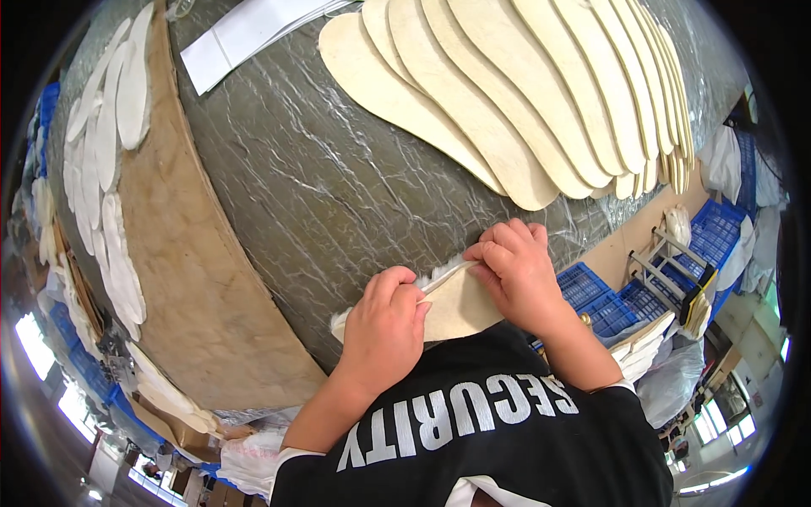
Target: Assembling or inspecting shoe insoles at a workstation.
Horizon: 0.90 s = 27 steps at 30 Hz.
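Observation:
Both my hands hold one beige insole [456, 304] with a fluffy white edge, at the near edge of a grey plastic-wrapped table [321, 186]. My left hand [384, 329] grips its left part, fingers curled over the top. My right hand [515, 270] pinches its upper right edge. Beyond them, at the far right of the table, several beige insoles [507, 93] lie fanned out and overlapping.
White paper sheets [245, 34] lie at the far middle. A brown board [194, 253] runs along the table's left side, with a row of white insoles [106, 152] beyond it. Blue crates [600, 300] and a metal rack [672, 270] stand at the right.

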### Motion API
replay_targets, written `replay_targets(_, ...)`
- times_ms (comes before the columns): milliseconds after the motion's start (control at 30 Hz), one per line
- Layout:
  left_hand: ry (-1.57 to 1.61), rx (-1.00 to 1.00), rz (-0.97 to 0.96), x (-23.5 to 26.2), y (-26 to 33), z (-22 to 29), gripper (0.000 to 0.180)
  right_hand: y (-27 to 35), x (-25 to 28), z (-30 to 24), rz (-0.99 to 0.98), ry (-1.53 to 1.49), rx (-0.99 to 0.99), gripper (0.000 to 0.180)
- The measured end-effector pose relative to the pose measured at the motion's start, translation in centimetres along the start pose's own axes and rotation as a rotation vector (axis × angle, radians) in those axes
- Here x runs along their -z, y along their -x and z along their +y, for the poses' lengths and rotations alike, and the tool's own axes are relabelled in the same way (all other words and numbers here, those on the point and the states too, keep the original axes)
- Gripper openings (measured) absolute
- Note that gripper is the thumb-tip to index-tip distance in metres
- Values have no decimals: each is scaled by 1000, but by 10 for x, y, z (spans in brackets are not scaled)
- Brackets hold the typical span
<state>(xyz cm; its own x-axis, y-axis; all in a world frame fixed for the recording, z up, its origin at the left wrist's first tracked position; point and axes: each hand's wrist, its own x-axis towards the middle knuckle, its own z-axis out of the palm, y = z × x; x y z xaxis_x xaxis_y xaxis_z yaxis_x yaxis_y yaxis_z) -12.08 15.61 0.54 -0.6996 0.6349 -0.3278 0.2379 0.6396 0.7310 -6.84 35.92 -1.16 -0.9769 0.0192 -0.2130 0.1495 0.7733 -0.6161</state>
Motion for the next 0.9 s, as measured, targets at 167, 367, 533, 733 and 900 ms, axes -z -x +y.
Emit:
replay_targets(167,19,-2,-5,-1,-1,-4,12,-4,4,2,-61,-33,26,14)
replay_targets(367,19,3,-8,-2,-2,-5,12,-6,6,2,-89,-54,69,14)
replay_targets(533,13,0,-2,-3,-2,-5,12,-6,7,2,-128,-50,93,15)
replay_targets(733,-17,-31,14,0,-5,-3,13,0,-7,-17,36,124,166,31)
replay_targets(900,35,113,69,19,9,-7,25,-6,-25,-20,-31,-84,292,41)
